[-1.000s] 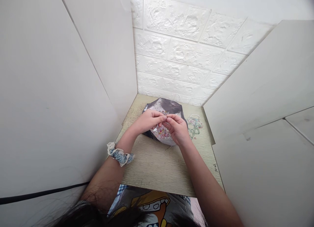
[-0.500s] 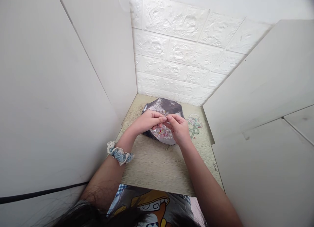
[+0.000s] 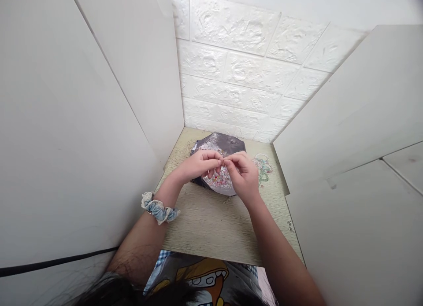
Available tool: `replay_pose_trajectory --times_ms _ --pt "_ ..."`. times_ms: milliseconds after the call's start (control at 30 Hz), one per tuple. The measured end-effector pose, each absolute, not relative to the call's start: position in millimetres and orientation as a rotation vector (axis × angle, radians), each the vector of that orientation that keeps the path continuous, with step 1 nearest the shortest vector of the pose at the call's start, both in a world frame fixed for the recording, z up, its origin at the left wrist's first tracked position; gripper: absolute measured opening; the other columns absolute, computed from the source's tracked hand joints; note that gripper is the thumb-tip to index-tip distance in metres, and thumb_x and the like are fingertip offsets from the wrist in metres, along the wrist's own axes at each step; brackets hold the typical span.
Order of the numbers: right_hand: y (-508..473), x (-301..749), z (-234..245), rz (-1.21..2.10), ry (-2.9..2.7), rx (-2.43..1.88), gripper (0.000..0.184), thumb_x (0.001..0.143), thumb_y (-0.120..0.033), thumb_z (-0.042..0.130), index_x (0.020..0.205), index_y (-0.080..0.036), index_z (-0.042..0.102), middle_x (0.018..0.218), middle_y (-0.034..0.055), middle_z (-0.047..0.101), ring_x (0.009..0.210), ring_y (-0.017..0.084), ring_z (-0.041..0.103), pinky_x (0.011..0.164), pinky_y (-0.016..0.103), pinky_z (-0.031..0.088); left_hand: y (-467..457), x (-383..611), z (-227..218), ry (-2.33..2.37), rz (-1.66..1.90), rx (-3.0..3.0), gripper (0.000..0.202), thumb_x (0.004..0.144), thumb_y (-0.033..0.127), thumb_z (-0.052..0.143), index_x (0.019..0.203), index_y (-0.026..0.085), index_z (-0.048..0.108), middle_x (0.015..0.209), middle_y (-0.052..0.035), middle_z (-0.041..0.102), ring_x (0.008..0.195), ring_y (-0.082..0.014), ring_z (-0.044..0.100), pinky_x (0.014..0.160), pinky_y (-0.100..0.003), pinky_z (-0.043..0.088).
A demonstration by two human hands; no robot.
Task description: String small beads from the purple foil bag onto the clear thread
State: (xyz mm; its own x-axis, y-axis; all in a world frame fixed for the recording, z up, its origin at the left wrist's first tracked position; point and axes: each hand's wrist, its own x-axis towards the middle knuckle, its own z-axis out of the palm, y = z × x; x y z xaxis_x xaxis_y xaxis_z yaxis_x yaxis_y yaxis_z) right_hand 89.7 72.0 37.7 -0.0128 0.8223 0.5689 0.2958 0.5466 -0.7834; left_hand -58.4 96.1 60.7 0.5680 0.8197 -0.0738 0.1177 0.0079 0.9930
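Note:
Above a dark, silvery-lined bag (image 3: 228,142), my left hand (image 3: 202,164) and my right hand (image 3: 243,174) meet fingertip to fingertip. Both are closed in a pinch. Whatever sits between the fingertips is too small to make out. Beneath the hands, small pink, white and red beads (image 3: 218,180) lie spread in the bag's lining, partly covered by the fingers. To the right of my right hand, strung green, white and pink beads (image 3: 263,166) lie in loops on the tabletop. A blue scrunchie with white lace (image 3: 161,210) is around my left wrist.
The wooden tabletop (image 3: 211,226) is hemmed in by white panels on the left (image 3: 132,68) and right (image 3: 346,143). A white brick-patterned wall (image 3: 231,72) stands behind. Small shiny bits (image 3: 290,226) lie by the right edge.
My right hand has turned slightly and shifted a little right, its fingers curling more. My left hand stays nearly in place, still pinching. The bag and beads have not moved.

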Motion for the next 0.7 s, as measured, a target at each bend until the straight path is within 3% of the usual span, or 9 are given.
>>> replay_pose_trajectory --times_ms 133,267,700 --pt "70.2 89.5 42.6 0.715 -1.610 -0.965 0.011 0.075 -0.025 0.053 0.068 -0.021 0.061 0.060 -0.0016 0.051 0.058 0.010 0.045 0.055 0.023 0.036 95.2 -60.6 60.4 0.747 0.612 1.457 0.010 0.072 0.022 0.046 0.076 0.016 0.053 0.068 0.0022 0.052 0.058 -0.0064 0.047 0.052 -0.019 0.038" --pt "71.7 90.9 43.2 0.896 -1.550 -0.923 0.011 0.075 -0.028 0.054 0.069 -0.020 0.060 0.060 -0.0019 0.054 0.057 0.009 0.048 0.054 0.022 0.038 96.5 -61.9 56.8 0.672 0.694 1.477 0.012 0.073 0.023 0.046 0.072 0.015 0.055 0.073 0.0001 0.053 0.070 -0.0085 0.049 0.065 -0.021 0.038" --pt "88.6 116.6 41.7 0.952 -1.023 -0.810 0.017 0.075 -0.035 0.053 0.074 -0.020 0.045 0.054 -0.0079 0.045 0.042 0.004 0.041 0.043 0.017 0.037 102.2 -71.8 51.6 0.326 0.700 1.457 0.017 0.068 0.021 0.052 0.061 0.013 0.066 0.079 -0.0074 0.062 0.078 -0.0158 0.054 0.075 -0.029 0.041"
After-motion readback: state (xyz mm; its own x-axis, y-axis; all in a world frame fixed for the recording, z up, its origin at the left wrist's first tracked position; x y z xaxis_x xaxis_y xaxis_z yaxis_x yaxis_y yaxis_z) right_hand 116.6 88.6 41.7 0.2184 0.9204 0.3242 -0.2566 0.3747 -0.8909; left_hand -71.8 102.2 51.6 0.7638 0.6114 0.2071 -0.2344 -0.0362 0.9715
